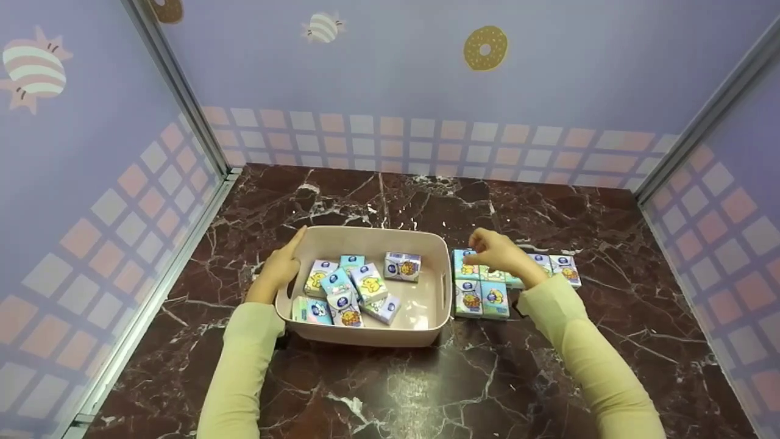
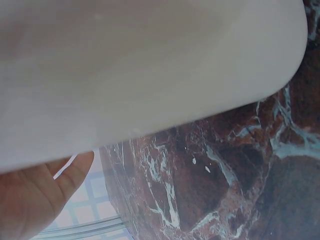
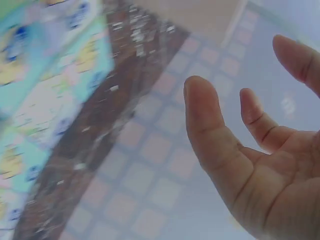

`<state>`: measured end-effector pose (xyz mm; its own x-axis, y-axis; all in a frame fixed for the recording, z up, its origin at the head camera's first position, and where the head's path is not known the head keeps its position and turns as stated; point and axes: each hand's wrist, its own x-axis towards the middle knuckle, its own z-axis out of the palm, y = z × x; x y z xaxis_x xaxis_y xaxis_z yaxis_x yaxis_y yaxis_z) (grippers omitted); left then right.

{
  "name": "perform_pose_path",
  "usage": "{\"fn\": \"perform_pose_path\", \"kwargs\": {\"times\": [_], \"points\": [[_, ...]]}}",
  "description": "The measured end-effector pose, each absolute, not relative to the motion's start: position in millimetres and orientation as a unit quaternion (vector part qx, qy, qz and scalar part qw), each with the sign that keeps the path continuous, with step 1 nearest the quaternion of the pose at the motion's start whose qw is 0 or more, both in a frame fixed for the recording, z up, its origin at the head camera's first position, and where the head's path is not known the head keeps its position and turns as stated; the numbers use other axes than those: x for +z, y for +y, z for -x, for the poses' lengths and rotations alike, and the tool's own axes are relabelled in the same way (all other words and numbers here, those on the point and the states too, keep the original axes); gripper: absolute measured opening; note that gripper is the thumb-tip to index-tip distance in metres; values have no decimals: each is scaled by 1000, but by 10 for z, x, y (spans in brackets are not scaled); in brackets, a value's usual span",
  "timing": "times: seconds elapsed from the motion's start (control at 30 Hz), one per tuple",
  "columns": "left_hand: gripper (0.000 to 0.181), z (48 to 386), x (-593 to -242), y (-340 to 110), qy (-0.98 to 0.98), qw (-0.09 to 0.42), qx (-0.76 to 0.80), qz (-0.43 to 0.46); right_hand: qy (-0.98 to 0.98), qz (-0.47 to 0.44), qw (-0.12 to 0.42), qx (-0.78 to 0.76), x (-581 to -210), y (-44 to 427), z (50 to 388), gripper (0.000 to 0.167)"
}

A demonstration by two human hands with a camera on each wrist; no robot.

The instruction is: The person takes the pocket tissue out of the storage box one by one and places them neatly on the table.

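In the head view, a beige bin (image 1: 365,337) holds several small tissue packs (image 1: 368,283), loosely piled toward its left side. My left hand (image 1: 279,268) rests against the bin's left rim, fingers extended; in the left wrist view the hand (image 2: 37,197) lies beside the pale bin wall (image 2: 150,65). My right hand (image 1: 501,253) is above packs laid side by side (image 1: 481,299) to the right of the bin, partly covering them. The right wrist view shows this hand (image 3: 265,165) with fingers apart and bent, nothing between them, near the packs (image 3: 50,105).
A dark red marbled surface (image 1: 390,390) lies under everything. Purple-blue panels with pink and white squares stand at the back (image 1: 396,73), the left (image 1: 79,183) and the right (image 1: 725,201), with metal strips at the corners.
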<state>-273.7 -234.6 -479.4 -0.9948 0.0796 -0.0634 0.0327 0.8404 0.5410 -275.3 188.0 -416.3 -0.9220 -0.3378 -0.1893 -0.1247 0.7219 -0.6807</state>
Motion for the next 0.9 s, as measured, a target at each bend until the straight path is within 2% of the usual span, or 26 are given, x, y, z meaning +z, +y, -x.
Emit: {"fn": "perform_pose_path", "kwargs": {"times": [0.37,0.67,0.8,0.9], "points": [[73,2746,-4797,-2353,958,36,284,-35,915,200,150,-316,-3935,1229,2757,40],[73,2750,-4819,-2365,956,35,288,-40,879,218,158,-393,-3915,876,2861,38],[73,2755,-4826,-2371,956,34,290,-38,848,195,197,-451,-3985,719,2897,39],[73,2753,-4831,-2365,955,32,292,-38,821,155,246,-492,-4055,601,2910,41]]}}
